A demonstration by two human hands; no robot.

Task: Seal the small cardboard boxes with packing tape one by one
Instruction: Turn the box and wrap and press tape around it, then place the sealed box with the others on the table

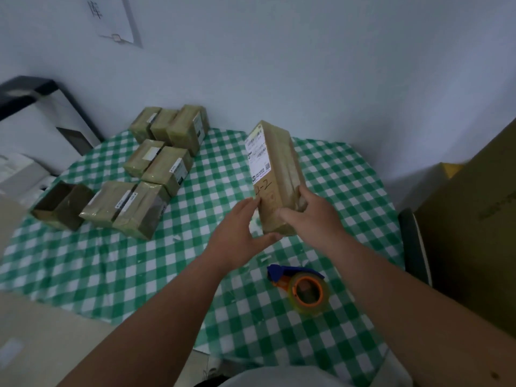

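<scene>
Right hand (312, 216) grip curled round the labelled cardboard box (279, 177), lifted above tabletop (223, 169) centre. Left hand (240, 233) fingers spread, touching box's near corner. Tape dispenser (303, 287) near front edge.

Checked table (83, 275) bears taped boxes (156, 169), tape dispenser (301, 289)

Dim, bluish, flat light with no clear source, soft faint shadows around the tape dispenser (300, 289), overall soft focus with motion smear worst left of it, wide-angle bending toward the frame edges, no glare.
</scene>
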